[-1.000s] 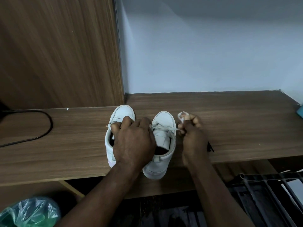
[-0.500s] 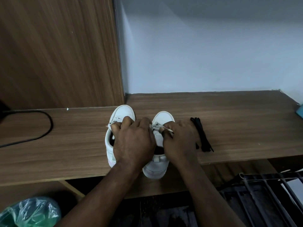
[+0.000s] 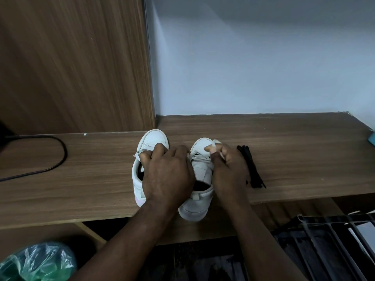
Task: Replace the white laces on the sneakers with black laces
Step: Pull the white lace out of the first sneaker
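Observation:
Two white sneakers stand side by side on the wooden shelf (image 3: 294, 142), toes pointing away from me. My left hand (image 3: 167, 175) lies over both, its curled fingers gripping the left sneaker (image 3: 154, 138) at its laced front. My right hand (image 3: 227, 169) is at the right sneaker (image 3: 203, 147) and pinches a loop of white lace (image 3: 215, 146) between thumb and fingers. A bundle of black laces (image 3: 250, 169) lies on the shelf just right of my right hand. The right sneaker's heel overhangs the shelf's front edge.
A black cable (image 3: 58, 157) loops across the shelf's left part. A wooden panel (image 3: 71, 63) rises behind at the left, a pale wall at the right. Below the shelf are a green plastic bag (image 3: 38, 262) and a dark metal rack (image 3: 332, 240).
My right hand went from the sneaker's right side in over its eyelets, then drew a loop of white lace up and to the right. My left hand stayed put.

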Demonstrator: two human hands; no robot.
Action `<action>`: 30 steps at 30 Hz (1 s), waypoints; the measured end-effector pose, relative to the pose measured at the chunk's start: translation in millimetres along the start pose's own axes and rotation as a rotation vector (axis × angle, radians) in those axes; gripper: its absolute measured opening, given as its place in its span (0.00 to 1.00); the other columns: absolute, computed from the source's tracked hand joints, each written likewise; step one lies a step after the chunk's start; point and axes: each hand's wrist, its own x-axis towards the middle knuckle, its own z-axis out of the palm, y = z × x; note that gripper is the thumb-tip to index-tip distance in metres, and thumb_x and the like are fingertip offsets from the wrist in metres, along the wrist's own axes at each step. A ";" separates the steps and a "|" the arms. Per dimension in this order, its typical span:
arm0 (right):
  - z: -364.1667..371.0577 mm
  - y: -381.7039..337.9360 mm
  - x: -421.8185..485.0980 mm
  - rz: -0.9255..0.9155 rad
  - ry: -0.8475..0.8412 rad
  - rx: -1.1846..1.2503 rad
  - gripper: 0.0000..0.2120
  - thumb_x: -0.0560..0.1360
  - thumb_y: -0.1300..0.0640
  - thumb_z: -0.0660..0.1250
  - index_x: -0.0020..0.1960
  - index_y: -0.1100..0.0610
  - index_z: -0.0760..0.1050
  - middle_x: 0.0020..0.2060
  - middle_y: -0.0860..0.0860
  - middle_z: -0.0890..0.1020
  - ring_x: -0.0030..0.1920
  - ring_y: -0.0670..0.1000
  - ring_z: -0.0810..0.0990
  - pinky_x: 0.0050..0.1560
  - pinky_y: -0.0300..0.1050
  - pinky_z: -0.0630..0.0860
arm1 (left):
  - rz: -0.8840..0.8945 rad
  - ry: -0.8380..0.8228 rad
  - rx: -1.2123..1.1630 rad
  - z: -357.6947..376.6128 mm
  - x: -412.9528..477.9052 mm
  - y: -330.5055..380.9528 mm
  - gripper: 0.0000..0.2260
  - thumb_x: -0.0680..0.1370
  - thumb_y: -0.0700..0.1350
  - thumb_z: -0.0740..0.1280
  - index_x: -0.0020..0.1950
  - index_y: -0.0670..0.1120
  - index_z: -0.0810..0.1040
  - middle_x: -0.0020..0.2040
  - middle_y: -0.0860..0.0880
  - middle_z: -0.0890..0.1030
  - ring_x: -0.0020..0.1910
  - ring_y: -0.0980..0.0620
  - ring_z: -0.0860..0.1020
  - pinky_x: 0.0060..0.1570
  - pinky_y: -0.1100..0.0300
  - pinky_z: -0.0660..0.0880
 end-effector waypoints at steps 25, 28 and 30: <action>-10.0 12.9 14.0 0.391 0.080 0.329 0.08 0.82 0.57 0.66 0.48 0.58 0.81 0.35 0.44 0.83 0.38 0.47 0.80 0.41 0.41 0.77 | -0.016 -0.021 0.002 -0.5 1.0 -0.4 0.11 0.77 0.48 0.60 0.50 0.51 0.83 0.40 0.52 0.85 0.47 0.43 0.77 0.51 0.44 0.64; -9.8 13.5 13.2 0.289 0.059 0.210 0.08 0.82 0.57 0.67 0.48 0.59 0.82 0.44 0.46 0.85 0.49 0.46 0.84 0.54 0.47 0.79 | -0.020 -0.026 0.002 -4.1 3.4 2.6 0.11 0.75 0.48 0.61 0.47 0.52 0.83 0.38 0.53 0.84 0.48 0.43 0.76 0.50 0.45 0.63; -8.9 13.2 11.2 0.226 0.007 0.043 0.12 0.81 0.55 0.67 0.40 0.57 0.78 0.39 0.46 0.82 0.43 0.48 0.81 0.49 0.50 0.78 | -0.042 -0.030 0.014 -7.4 5.4 1.0 0.10 0.74 0.49 0.62 0.44 0.51 0.83 0.37 0.53 0.84 0.48 0.44 0.76 0.51 0.46 0.63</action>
